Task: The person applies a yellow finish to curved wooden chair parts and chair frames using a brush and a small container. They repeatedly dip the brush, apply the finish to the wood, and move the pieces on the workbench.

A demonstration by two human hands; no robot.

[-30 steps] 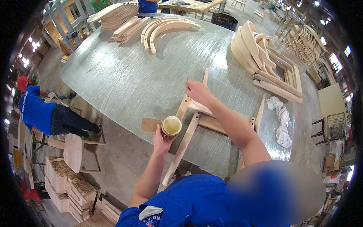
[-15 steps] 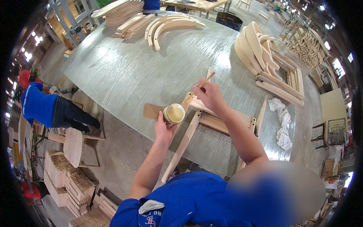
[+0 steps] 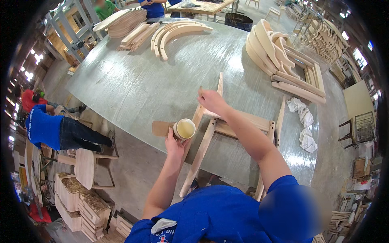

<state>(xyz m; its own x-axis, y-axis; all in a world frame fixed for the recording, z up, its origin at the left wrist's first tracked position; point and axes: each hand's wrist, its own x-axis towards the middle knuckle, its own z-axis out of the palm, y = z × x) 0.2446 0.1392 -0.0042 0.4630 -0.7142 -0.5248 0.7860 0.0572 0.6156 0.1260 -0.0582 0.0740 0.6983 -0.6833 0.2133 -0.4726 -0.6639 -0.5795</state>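
My left hand [image 3: 175,145] is closed around a small cup [image 3: 186,129] of pale yellow, glue-like liquid, held beside a wooden chair frame. A flat brown piece [image 3: 161,128] lies against the cup's left side; whether my hand holds it too, I cannot tell. My right hand [image 3: 212,102] pinches a thin wooden stick [image 3: 200,91] above the frame's far left corner. Most of the stick is hidden by the hand. The chair frame [image 3: 243,119] lies on the table in front of me, with dark holes at its right joint and a leg [image 3: 198,161] pointing toward me.
Curved wooden parts [image 3: 178,34] and stacked slats [image 3: 137,35] lie at the table's [image 3: 121,89] far side. Chair backs [image 3: 265,50] are piled far right, near a crumpled white cloth [image 3: 302,123]. At left, a person in blue [image 3: 45,125] bends beside a chair [image 3: 85,168].
My right hand has shifted left, and the stick, slanting down to the frame's corner before, is now mostly covered by it. My left hand still holds the cup. The whole view has shifted slightly.
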